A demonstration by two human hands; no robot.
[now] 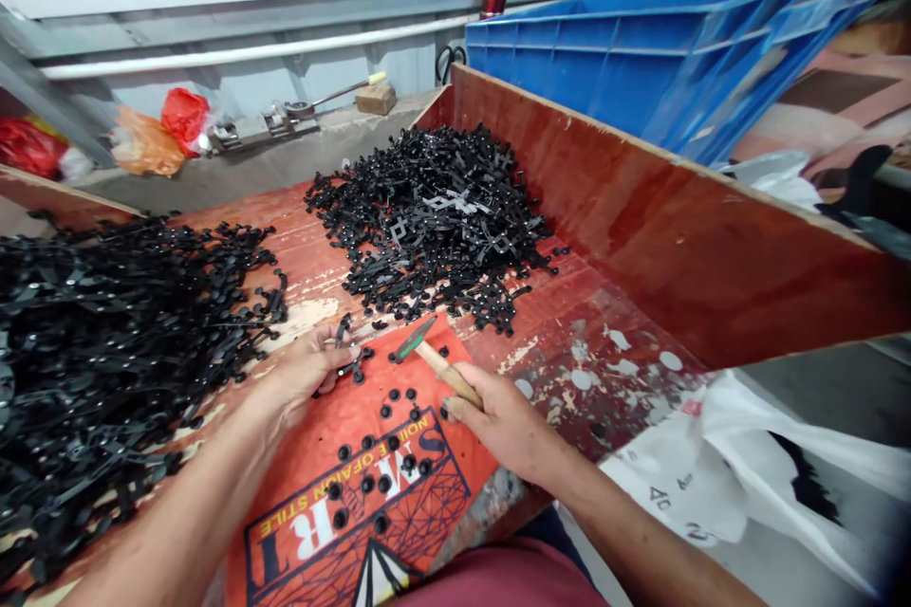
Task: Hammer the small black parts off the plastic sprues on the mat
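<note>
My right hand (491,413) is closed round the wooden handle of a small hammer (448,374). The hammer's dark and green head lies over the upper part of an orange printed sheet (285,493). My left hand (324,362) pinches a small black linkage piece (348,362) with round ends, at the sheet's upper left. Several small black round parts (367,484) are scattered on the sheet between and below my hands. Beyond the hammer head, a large pile of black linkage pieces (434,218) rests on the red board.
Another heap of black pieces (106,351) covers the left side. A red wooden wall (641,218) borders the board on the right, with a blue crate (604,66) behind it. White plastic bags (683,484) lie at the lower right. Along the back ledge is a metal tool (299,111).
</note>
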